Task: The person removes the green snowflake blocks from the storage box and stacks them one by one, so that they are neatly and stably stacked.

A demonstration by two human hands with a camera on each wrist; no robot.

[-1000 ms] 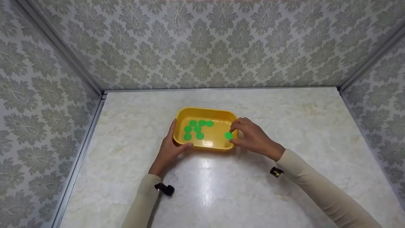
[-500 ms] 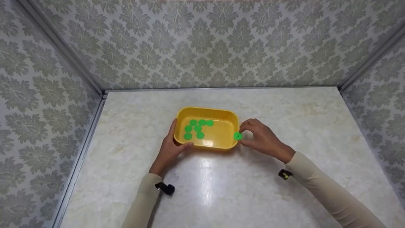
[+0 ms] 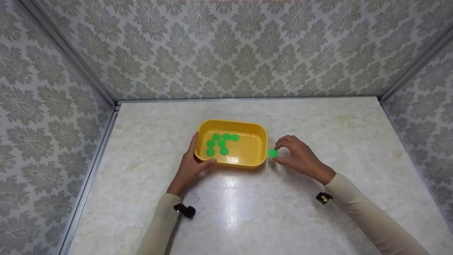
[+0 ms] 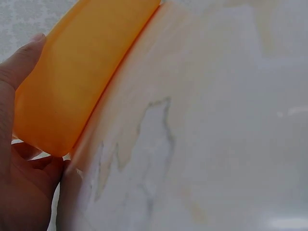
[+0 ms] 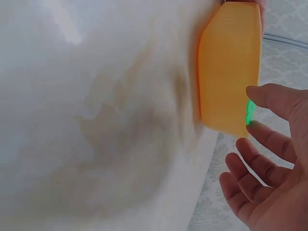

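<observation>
A yellow rectangular plastic tub (image 3: pixel 247 150) stands on the table with several green scalloped discs (image 3: pixel 221 143) lying flat in its left half. My left hand (image 3: pixel 189 168) grips the tub's left end, thumb over the near rim and fingers along the outer side; the left wrist view shows the thumb on the tub's wall (image 4: pixel 72 82). Just outside the tub's right end, my right hand (image 3: pixel 300 156) pinches one green scalloped disc (image 3: pixel 272 153) between thumb and index finger. In the right wrist view this disc (image 5: pixel 250 111) shows edge-on, the other fingers spread loosely below it.
The pale marbled table (image 3: pixel 318 124) reaches a patterned back wall (image 3: pixel 244 53), with patterned side walls at left and right. A small black camera (image 3: pixel 185 211) is strapped at the left wrist, another camera (image 3: pixel 324 197) at the right.
My right hand has drawn the pinched green disc from inside the tub, over its right rim, to just outside it. The left hand and the other discs stay nearly in place.
</observation>
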